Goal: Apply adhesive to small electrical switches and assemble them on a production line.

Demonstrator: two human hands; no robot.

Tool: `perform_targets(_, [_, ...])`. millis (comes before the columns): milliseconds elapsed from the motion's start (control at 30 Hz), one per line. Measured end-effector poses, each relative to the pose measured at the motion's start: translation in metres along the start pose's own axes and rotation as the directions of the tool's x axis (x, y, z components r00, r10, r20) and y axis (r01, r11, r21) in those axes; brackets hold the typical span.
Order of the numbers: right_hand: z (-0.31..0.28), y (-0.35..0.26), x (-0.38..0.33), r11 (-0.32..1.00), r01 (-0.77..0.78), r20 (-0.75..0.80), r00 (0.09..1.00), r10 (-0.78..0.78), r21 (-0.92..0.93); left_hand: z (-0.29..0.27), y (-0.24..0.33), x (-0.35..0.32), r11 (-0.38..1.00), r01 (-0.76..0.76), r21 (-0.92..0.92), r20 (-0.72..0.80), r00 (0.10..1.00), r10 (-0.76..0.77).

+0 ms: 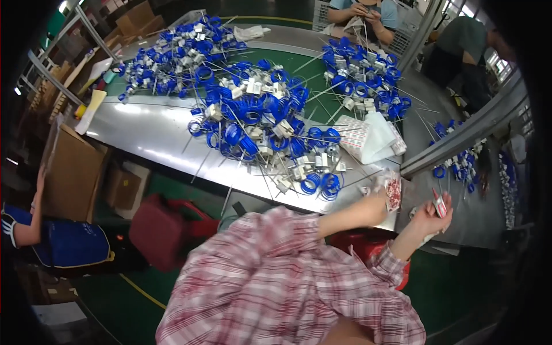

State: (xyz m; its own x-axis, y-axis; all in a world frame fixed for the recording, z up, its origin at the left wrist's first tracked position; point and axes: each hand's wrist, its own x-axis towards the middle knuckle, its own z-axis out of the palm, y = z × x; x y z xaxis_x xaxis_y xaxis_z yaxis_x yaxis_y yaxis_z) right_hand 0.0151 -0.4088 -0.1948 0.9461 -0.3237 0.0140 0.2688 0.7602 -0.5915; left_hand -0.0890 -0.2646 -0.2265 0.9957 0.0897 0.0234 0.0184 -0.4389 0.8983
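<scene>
hands (402, 210) beside blue coil pile (259, 123)

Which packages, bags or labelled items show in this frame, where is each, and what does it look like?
Clear plastic bags: right part of the metal table, flat stack, white with red speckled print.
Small bag: table's near edge by the left hand, clear, red-and-white pieces inside.
Small packet: in the right hand, narrow, red and white.
Cardboard boxes: floor at left, brown.
</scene>
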Motion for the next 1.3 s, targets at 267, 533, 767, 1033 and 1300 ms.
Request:
perform_targets(267, [0.037,0.037,-0.06,0.779,-0.439,0.013,0.874,0.485,0.447,-0.281,0.04,-0.109,0.91,0.001,0.414,-0.321,0.936,0.145])
perform_targets(533, [0.111,0.073,-0.089,0.567,-0.679,0.262,0.718,0.645,0.465,-0.351,-0.046,-0.03,0.755,-0.207,0.622,0.1,0.977,0.186])
perform_targets(767, [0.147,0.1,-0.089,0.398,-0.759,0.308,0.598,0.74,0.515,-0.376,-0.053,-0.029,0.715,-0.214,0.665,0.046,0.968,0.247])
perform_targets(1033, [0.125,0.071,-0.05,0.713,-0.537,0.171,0.836,0.521,0.45,-0.426,-0.01,-0.089,0.965,-0.241,0.103,-0.763,0.603,0.233])
perform_targets(1300, [0.164,0.099,-0.048,0.719,-0.544,0.095,0.82,0.564,0.432,-0.428,-0.063,-0.106,0.011,-0.669,-0.743,-0.635,0.699,-0.329])
